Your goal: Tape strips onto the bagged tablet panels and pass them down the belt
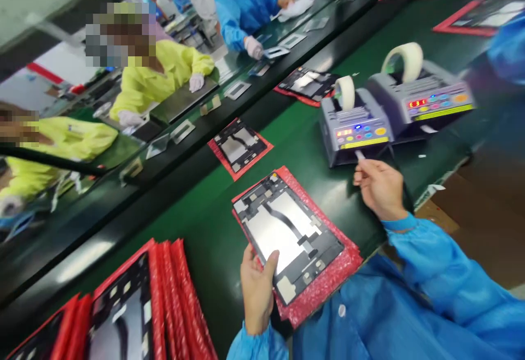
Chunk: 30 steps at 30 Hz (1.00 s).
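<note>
My left hand [259, 289] grips the lower left edge of a tablet screen assembly [287, 228], its thumb on top. The assembly lies inner side up, with a silver plate and a black ribbon cable, over red bubble wrap [332, 272]. At the front of the smaller tape dispenser [356, 125], my right hand [381, 185] pinches a short white strip of tape [359, 155] between thumb and forefinger. The strip's upper end is at the dispenser's outlet; whether it is still attached I cannot tell.
A larger tape dispenser [426, 92] stands to the right of the smaller one. Another screen assembly [238, 144] lies on red wrap further up the green bench [197, 201]. Wrapped assemblies [127, 300] are stacked at lower left. Across the line, people in yellow and blue work.
</note>
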Motion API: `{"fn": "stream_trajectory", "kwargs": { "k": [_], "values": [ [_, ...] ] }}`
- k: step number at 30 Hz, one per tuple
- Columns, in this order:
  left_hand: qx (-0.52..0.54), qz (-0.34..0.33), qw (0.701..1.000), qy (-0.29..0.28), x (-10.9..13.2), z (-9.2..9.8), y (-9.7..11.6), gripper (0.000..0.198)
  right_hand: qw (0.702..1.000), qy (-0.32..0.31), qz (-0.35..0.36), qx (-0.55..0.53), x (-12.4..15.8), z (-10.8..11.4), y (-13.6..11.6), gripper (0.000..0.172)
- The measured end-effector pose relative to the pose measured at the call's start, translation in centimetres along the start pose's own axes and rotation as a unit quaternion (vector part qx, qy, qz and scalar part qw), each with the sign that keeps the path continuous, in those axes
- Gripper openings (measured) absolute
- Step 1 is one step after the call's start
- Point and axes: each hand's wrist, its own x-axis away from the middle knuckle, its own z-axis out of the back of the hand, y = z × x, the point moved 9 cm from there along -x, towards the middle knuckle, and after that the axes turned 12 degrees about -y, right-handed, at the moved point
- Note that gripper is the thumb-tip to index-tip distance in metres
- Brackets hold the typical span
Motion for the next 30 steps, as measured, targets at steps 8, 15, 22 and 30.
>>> {"fn": "stream_trajectory", "kwargs": {
  "k": [8,15,22,30],
  "values": [
    [-0.589,-0.164,0.783,0.113,3.5,-2.6,6.6,0.03,0.936,-0.226,-0.003,0.269,2.2,-4.9,-4.0,0.011],
    [-0.724,-0.138,0.674,0.046,-0.2,-7.3,5.3,0.043,0.719,-0.592,-0.195,0.307,5.8,-18.0,2.4,0.026],
    [-0.727,-0.131,0.669,0.082,-1.6,-5.8,5.6,0.045,0.509,-0.698,-0.351,0.361,7.4,-21.2,12.2,0.015],
    [-0.738,-0.134,0.657,0.069,-1.7,-6.2,5.4,0.046,0.48,-0.689,-0.352,0.412,7.0,-21.1,14.1,0.008]
  ]
}}
